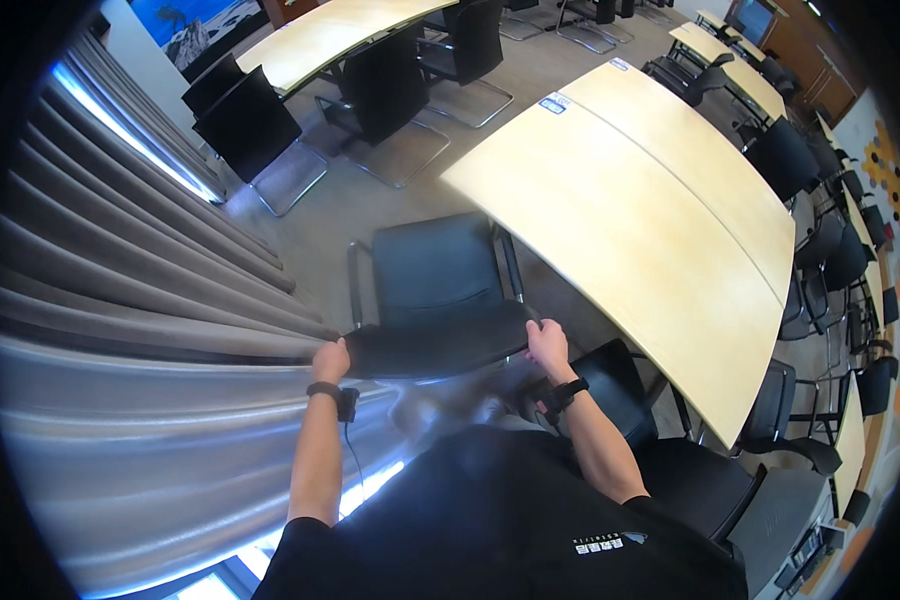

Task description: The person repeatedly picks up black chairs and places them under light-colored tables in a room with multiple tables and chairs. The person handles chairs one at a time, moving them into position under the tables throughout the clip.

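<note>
A black cantilever armchair (436,262) stands before me, its seat facing away from my body. My left hand (332,360) grips the left upper corner of its backrest, close against the grey curtain. At the right upper corner of the same backrest, my right hand (547,343) is closed around the edge. Both hands wear black wrist straps with small devices. The chair's right armrest is beside the edge of a light wood table (607,202); its lower frame is mostly hidden.
Long grey curtains (157,300) hang along my left side. Another black chair (615,390) stands by the table at my right. Further black chairs (247,135) and a second light wood table (330,37) stand ahead; several rows of tables and chairs extend at right.
</note>
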The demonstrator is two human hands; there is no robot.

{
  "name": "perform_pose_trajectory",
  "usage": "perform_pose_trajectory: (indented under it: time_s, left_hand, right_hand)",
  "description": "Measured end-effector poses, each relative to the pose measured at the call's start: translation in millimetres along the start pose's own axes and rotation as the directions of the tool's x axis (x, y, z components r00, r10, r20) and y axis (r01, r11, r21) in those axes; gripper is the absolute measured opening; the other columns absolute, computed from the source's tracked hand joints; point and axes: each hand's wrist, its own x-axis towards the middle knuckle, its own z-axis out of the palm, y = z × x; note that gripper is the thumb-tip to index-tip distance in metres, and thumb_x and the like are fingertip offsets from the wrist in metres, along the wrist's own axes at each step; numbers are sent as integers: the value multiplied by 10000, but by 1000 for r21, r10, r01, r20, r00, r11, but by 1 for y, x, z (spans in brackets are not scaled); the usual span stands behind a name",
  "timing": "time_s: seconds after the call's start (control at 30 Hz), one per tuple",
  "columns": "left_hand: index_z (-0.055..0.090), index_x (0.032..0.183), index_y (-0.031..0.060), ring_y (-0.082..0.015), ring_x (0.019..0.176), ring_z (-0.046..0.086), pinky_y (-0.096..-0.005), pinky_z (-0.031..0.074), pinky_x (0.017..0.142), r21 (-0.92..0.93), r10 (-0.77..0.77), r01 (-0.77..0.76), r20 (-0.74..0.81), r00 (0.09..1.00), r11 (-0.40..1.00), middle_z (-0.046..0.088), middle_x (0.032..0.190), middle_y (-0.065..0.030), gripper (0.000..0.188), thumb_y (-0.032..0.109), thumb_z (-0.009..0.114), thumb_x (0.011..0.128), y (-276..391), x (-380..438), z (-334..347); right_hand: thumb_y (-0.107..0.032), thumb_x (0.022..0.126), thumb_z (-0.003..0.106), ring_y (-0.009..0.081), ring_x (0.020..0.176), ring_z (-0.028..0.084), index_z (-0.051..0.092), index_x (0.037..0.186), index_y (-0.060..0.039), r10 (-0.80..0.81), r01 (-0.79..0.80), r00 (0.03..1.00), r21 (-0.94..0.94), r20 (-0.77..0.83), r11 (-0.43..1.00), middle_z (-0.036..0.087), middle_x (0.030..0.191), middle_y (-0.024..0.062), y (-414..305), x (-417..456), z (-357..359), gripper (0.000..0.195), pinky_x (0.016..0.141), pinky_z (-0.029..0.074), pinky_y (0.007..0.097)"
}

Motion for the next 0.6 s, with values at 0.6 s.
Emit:
perform_pose_trajectory:
  time_s: [0.6]
  left_hand:
    - [650,1001,-112,-462,1077,589,-504,454,946,-248,-14,75,241,970,966,632,1060,-334,586,388,345,1003,90,-111,82]
  right_hand:
    - [-397,900,577,357,902,669,662,969,13,-37,-22,985,-332,-171,943,693,926,215,10,94,-90,424,814,510,427]
